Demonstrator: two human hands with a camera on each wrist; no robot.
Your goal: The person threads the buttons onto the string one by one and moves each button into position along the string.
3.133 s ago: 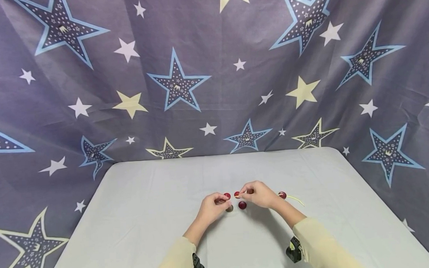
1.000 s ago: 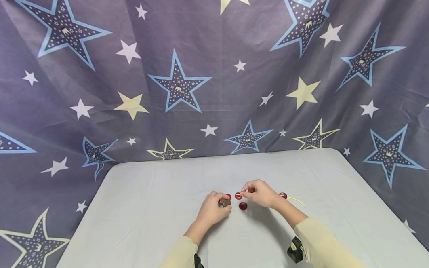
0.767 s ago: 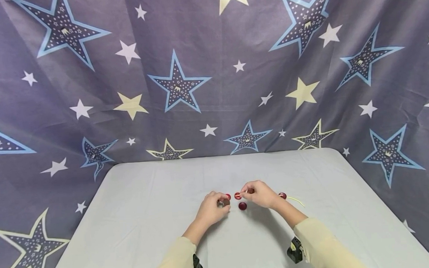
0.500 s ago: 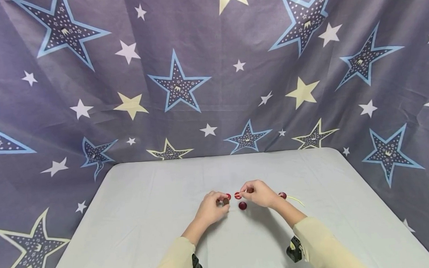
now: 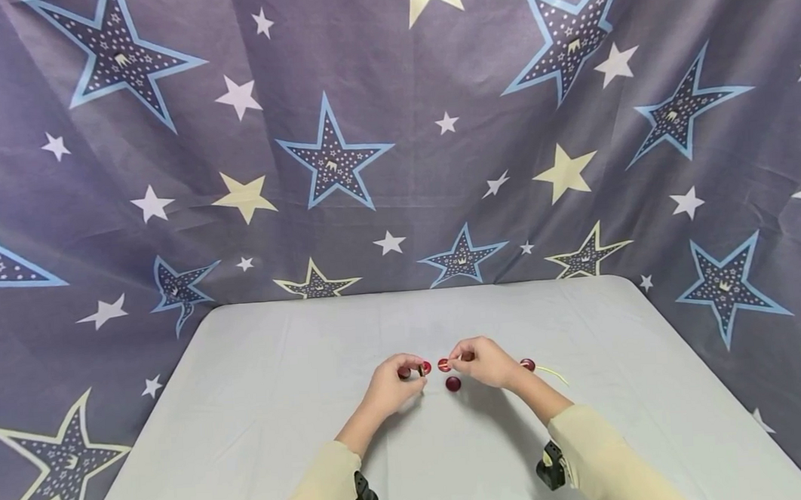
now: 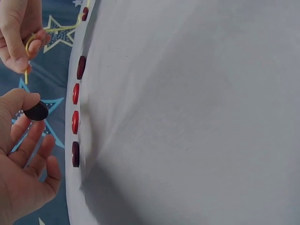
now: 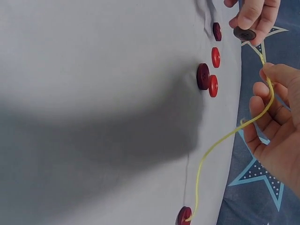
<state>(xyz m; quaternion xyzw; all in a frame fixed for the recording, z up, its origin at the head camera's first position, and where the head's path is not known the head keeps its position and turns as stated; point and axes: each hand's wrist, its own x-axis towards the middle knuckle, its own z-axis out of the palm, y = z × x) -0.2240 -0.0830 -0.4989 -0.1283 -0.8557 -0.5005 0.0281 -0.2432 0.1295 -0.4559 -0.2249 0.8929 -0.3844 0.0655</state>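
My left hand [image 5: 388,383] pinches a dark brown button [image 6: 36,111] between thumb and fingertip, raised above the table and edge-on to the head view. Facing it, my right hand [image 5: 484,363] pinches a yellow string [image 7: 202,161] close to its end. That string's short tip [image 6: 26,77] points toward the brown button, with a small gap between them in the left wrist view. Farther along, the string runs through a dark red button [image 7: 183,216] lying on the table at the right.
Two bright red buttons [image 7: 215,57] lie between the hands, with a dark red button [image 5: 453,384] nearer the body. Another dark red button [image 5: 404,372] lies beneath my left hand. Star-patterned cloth [image 5: 365,93] hangs behind the white table [image 5: 281,437].
My left hand has picked the brown button up off the table and turned it from flat face to edge-on. My right hand stays nearly where it was, holding the string.
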